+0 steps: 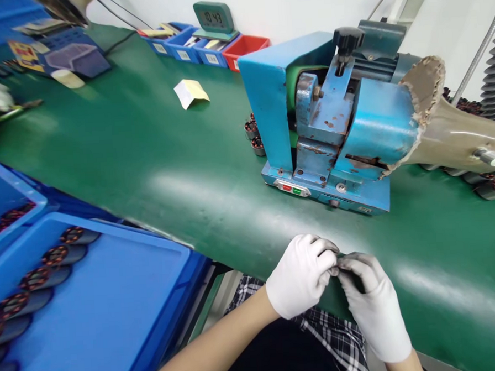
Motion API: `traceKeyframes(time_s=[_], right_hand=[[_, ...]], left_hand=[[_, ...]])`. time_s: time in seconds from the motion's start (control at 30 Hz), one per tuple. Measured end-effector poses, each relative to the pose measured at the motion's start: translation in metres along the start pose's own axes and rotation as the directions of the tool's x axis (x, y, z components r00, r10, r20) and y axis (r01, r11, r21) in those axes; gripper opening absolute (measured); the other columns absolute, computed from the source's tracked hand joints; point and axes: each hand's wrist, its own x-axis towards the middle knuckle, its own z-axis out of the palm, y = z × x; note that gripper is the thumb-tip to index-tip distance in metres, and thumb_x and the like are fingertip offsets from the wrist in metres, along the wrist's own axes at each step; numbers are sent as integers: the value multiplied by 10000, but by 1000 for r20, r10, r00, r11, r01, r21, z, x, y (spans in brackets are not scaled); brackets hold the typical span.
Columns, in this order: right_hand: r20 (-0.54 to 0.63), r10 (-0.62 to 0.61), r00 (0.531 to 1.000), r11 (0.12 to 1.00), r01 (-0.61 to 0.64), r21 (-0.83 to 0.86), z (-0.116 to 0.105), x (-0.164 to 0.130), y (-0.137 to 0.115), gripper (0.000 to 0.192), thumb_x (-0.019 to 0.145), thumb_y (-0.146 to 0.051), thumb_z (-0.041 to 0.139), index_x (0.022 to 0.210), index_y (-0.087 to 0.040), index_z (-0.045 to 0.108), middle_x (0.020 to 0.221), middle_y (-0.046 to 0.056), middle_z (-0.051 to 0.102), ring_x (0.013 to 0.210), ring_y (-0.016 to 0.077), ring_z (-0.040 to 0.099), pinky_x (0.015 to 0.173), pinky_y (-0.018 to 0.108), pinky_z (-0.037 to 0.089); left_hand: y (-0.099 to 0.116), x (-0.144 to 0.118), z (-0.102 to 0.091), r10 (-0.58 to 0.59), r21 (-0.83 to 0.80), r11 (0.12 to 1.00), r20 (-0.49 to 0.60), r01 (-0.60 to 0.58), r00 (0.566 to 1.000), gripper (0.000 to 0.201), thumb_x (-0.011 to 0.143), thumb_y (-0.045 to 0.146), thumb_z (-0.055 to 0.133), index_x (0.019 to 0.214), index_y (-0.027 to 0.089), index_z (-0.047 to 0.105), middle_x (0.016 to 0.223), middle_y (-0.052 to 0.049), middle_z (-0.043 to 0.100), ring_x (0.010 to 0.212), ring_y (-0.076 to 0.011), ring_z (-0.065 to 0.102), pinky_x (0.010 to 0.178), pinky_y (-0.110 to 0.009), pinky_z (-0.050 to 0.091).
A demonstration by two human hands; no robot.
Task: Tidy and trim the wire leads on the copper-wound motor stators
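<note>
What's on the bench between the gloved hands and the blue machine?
Head view: only bare green mat lies between the left hand, the right hand and the blue machine; nothing rests on that strip.

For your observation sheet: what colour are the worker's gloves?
White, both gloves, clearest in the head view.

green table (146, 152), blue machine (352, 130), white gloves (302, 274)

Cloth, paint and glossy mat
White knit cloth gloves cover the fingers (326, 261); beyond them, a glossy green desk (146, 157) and chipped, rusty blue-painted metal machine (331, 131)
</note>
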Motion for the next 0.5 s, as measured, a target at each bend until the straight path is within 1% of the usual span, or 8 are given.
traceKeyframes(time_s=[0.1,0.17,0.2,0.27,0.3,0.4,0.43,0.5], right_hand=[[132,-193,972,952,218,-215,-4,8,1,156,869,-120,432,924,-187,562,853,69,609,737,182,580,665,320,488],[206,-223,953,916,278,-290,-7,10,3,186,874,-111,400,889,-177,573,792,66,607,666,182,573,614,312,472],[219,-218,951,913,278,-298,-7,11,4,196,880,-120,391,877,-179,578,760,57,604,631,178,570,588,302,465],[202,-171,964,945,219,-244,-6,11,6,198,894,-157,391,880,-187,586,721,37,602,597,164,577,563,278,466],[178,-132,975,967,166,-192,-4,11,7,189,899,-178,402,887,-194,590,721,29,608,601,156,590,568,264,474],[115,-4,993,1000,6,-22,3,13,7,151,890,-212,454,902,-217,605,752,14,632,658,141,630,611,233,505],[98,20,995,1000,-21,10,5,14,7,149,885,-218,465,900,-221,613,753,12,634,665,140,636,613,230,512],[57,10,998,1000,-11,27,5,16,5,185,888,-225,451,893,-220,636,722,16,626,632,139,633,581,223,518]], left_hand=[[2,0,-1,-10,17,1000,12,10,1000,145,780,124,492,909,181,526,1115,-40,563,964,-222,474,818,-387,405],[4,0,-2,-19,7,1000,17,19,1000,134,777,113,494,885,184,526,1109,-38,572,971,-219,492,831,-392,416],[4,0,-3,-24,-16,1000,7,24,1000,131,778,104,489,874,185,523,1114,-41,572,986,-215,501,846,-394,420],[1,0,-6,-25,-100,995,-42,21,999,142,780,115,505,905,182,513,1148,-67,553,1070,-216,495,897,-388,423],[-2,0,-8,-23,-150,989,-63,13,998,205,764,146,547,963,173,503,1187,-95,527,1131,-226,471,929,-386,418],[-15,2,-15,-28,-236,972,-42,18,999,559,620,244,721,1106,135,468,1270,-173,448,1226,-274,411,985,-385,402],[-19,3,-17,-36,-236,971,-12,32,999,594,576,267,761,1092,144,493,1272,-170,450,1210,-283,429,986,-390,403],[-25,5,-18,-51,-214,975,12,52,999,531,537,328,806,986,178,567,1229,-133,501,1157,-284,475,981,-409,400]])
